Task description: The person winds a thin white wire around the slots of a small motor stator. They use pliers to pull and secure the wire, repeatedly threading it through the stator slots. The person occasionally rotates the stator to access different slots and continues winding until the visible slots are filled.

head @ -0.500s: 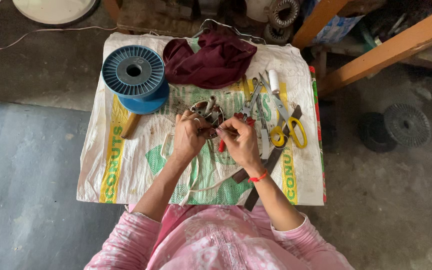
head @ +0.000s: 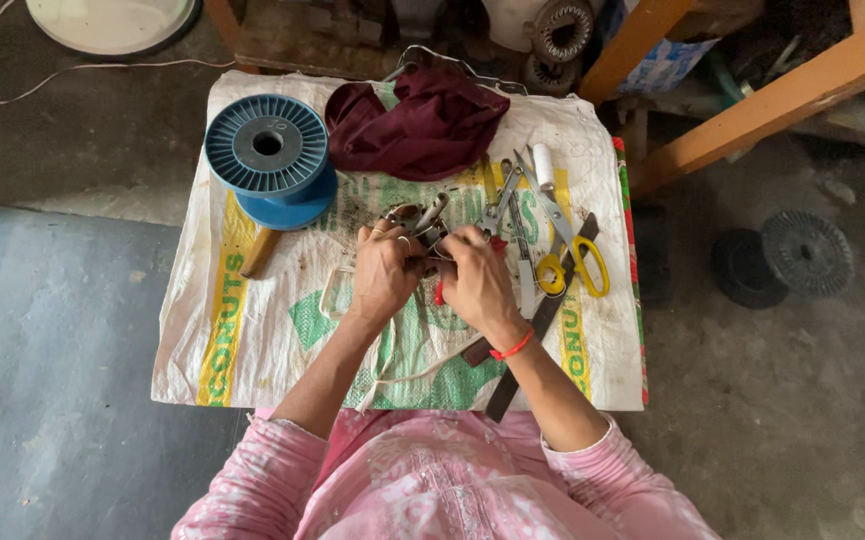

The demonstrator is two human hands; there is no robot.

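My left hand (head: 385, 275) and my right hand (head: 475, 282) are closed together on a small dark metal part (head: 425, 225) with wires, held just above a white printed sack (head: 253, 330) spread over a low table. A red-handled tool (head: 440, 292) shows between my hands, under the right palm. A red thread band circles my right wrist. What exactly each finger grips is hidden by the hands.
A blue plastic spool (head: 270, 155) stands at the sack's back left beside a maroon cloth (head: 418, 125). Yellow-handled scissors (head: 578, 262), pliers, a white tube and a dark flat file (head: 528, 340) lie to the right. Wooden beams (head: 783, 95) and black discs (head: 803, 255) are on the floor at right.
Both hands stay on the metal part; they have barely shifted. Nothing on the sack has moved.
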